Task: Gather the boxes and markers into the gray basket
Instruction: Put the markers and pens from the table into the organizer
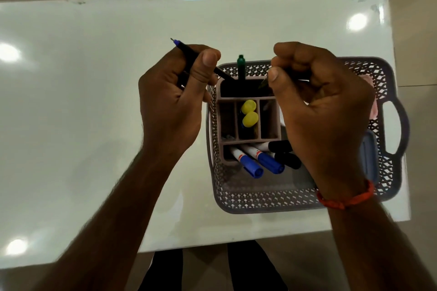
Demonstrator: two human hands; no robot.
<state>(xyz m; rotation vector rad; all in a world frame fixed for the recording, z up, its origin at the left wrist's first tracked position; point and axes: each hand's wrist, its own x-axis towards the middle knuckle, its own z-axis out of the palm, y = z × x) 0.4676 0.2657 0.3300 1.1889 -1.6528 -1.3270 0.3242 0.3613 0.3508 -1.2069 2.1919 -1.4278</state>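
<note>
Gripping pen [182, 47], perhaps cap [263, 82]

Capped markers [269, 163] inside gray basket [267, 201]

The basket [260, 199] is gray, its walls pierced in a diamond lattice. The divided box [248, 142] inside it is taupe. It shows 2 yellow caps [248, 112], 2 white markers [270, 164] with blue caps, 2 black caps [280, 146] and a green marker [241, 66]. The left hand [170, 101] has a black pen [189, 52] with a blue end; the right hand [324, 113] has a dark pen [263, 84]. The worktop [94, 125] is glossy white. The wrist thread [345, 199] at lower right is orange-red.
</note>
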